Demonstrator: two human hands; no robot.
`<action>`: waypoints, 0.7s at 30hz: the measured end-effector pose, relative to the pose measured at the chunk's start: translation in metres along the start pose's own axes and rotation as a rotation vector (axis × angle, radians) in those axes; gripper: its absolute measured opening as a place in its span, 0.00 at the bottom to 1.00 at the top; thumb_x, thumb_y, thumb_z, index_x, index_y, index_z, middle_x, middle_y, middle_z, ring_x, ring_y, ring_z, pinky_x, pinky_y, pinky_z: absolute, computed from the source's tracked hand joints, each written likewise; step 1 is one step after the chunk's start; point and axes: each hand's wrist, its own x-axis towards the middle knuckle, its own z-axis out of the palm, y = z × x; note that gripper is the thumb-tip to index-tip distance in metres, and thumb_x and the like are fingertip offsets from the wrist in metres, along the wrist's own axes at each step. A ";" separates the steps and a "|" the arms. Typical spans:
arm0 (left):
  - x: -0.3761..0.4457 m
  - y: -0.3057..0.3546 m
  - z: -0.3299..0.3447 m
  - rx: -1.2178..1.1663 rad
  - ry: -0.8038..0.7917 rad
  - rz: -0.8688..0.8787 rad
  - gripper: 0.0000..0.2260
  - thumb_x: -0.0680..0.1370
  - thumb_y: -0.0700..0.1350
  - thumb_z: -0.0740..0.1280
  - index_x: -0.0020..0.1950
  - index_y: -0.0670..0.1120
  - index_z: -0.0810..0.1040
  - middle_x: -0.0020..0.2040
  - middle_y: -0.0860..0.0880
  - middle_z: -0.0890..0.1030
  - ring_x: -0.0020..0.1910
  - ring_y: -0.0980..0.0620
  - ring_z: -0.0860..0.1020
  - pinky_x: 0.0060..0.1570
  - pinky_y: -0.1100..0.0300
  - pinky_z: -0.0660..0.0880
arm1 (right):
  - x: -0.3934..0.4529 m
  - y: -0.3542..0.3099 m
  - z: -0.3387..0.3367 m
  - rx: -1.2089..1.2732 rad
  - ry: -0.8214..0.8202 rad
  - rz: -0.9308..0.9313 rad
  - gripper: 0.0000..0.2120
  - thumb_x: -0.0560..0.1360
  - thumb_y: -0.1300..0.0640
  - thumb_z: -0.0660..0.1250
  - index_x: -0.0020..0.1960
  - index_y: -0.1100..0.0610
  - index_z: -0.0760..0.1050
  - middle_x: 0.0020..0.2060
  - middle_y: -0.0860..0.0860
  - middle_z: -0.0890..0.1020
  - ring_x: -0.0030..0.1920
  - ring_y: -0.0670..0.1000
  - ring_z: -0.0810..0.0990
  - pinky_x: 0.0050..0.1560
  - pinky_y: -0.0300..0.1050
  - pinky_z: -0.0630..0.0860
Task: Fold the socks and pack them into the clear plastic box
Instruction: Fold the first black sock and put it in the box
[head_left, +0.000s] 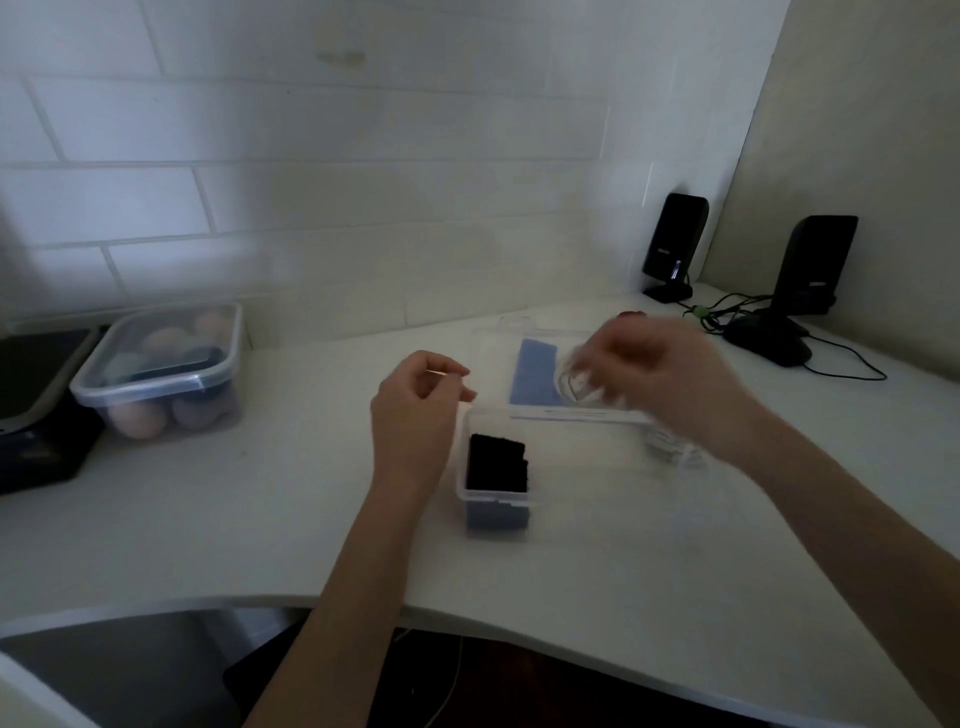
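A clear plastic box (461, 488) stands on the white desk in front of me. Dark folded socks (496, 463) stand upright in its left end; the rest of the box is hard to make out. Behind it lies the clear lid (488, 358) with a blue label (537, 371). My left hand (415, 410) hovers just left of the box, fingers loosely curled and holding nothing. My right hand (660, 379) is blurred by motion above the lid's right side, with its fingers closed on a clear plastic edge that seems to be the lid.
A lidded clear tub (161, 374) of rolled socks sits at the left, beside a dark device (36, 410). Two black speakers (675, 244) (815, 265), a mouse (769, 343) and cables occupy the back right corner. The desk's curved front edge (363, 605) is near me.
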 end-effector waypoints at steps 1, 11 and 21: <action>0.003 0.000 -0.003 -0.035 0.051 -0.006 0.09 0.72 0.37 0.63 0.36 0.49 0.78 0.31 0.53 0.81 0.38 0.50 0.82 0.41 0.53 0.78 | 0.002 0.001 -0.014 0.063 0.168 0.003 0.08 0.75 0.62 0.65 0.38 0.57 0.80 0.26 0.45 0.80 0.25 0.41 0.76 0.28 0.31 0.73; 0.067 -0.043 -0.001 0.451 -0.339 0.061 0.11 0.74 0.36 0.63 0.51 0.48 0.81 0.50 0.49 0.82 0.44 0.54 0.79 0.49 0.62 0.75 | -0.007 0.096 -0.039 -0.246 0.488 0.264 0.07 0.77 0.60 0.61 0.53 0.56 0.76 0.46 0.53 0.80 0.42 0.50 0.77 0.39 0.38 0.70; 0.074 -0.048 0.028 0.450 -0.569 0.123 0.12 0.76 0.36 0.65 0.56 0.47 0.79 0.54 0.49 0.80 0.54 0.54 0.76 0.54 0.64 0.68 | 0.012 0.158 -0.045 -0.555 0.217 0.456 0.27 0.72 0.53 0.70 0.68 0.54 0.68 0.59 0.60 0.76 0.58 0.62 0.74 0.58 0.55 0.73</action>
